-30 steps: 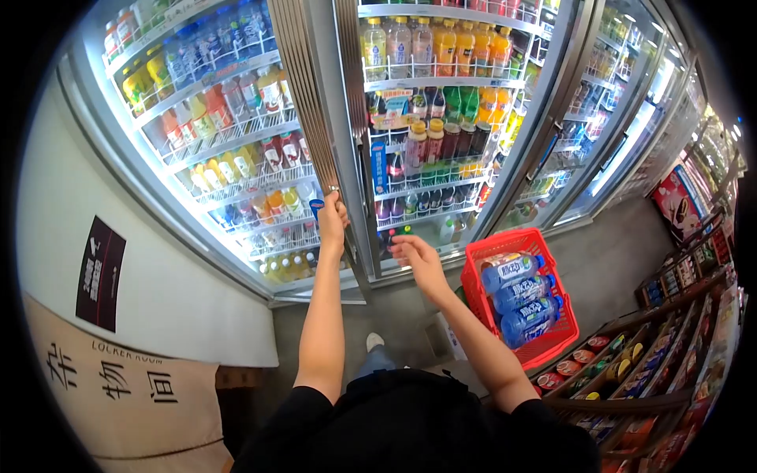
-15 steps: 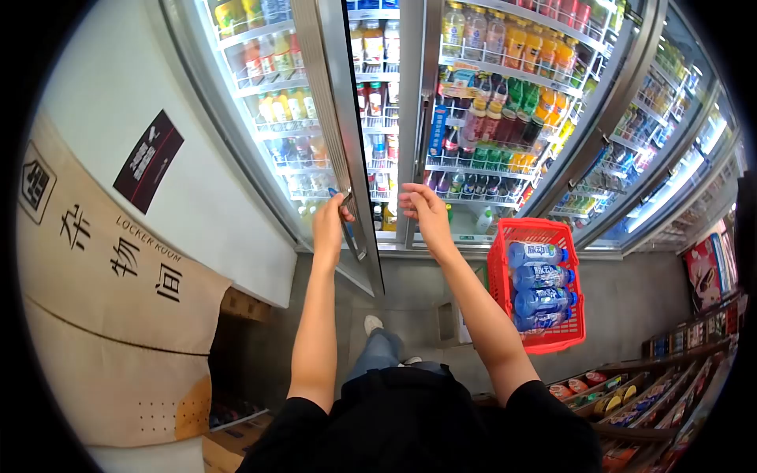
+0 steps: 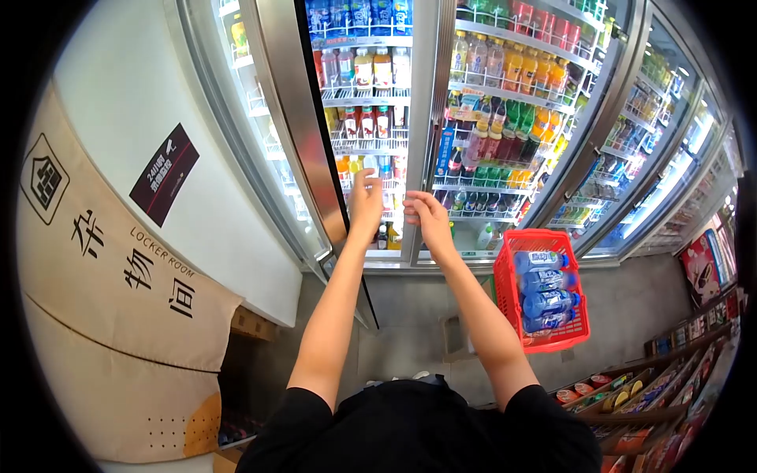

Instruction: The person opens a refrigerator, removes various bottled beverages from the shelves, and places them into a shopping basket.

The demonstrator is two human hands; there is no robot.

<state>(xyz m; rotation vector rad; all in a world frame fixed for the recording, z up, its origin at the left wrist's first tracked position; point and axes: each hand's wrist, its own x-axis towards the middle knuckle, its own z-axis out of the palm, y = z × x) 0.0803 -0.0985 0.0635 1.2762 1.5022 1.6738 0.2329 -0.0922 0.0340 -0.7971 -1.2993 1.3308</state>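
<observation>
My left hand [image 3: 366, 201] is raised before the opening of the drinks fridge, its fingers apart and nothing in them. Beside it on the left stands the swung-out fridge door [image 3: 303, 118], no longer touched by the hand. My right hand [image 3: 426, 216] hovers near the frame between two fridge sections, fingers loosely curled and apart, holding nothing. Behind the hands, shelves carry rows of bottles, with blue bottles [image 3: 359, 17] on the top one. A red basket [image 3: 582, 315] with several blue-labelled bottles [image 3: 550, 303] in it stands to the right of my right forearm.
Closed glass fridge doors [image 3: 544, 118] run off to the right. A snack rack [image 3: 631, 394] stands at the lower right. On the left are a white wall [image 3: 118, 87] and a beige curtain [image 3: 95, 331]. A box [image 3: 456, 337] sits on the grey floor.
The fridge door has swung wider to the left, showing more shelves. My left hand has let go of its handle and moved right to the opening. The view has turned left.
</observation>
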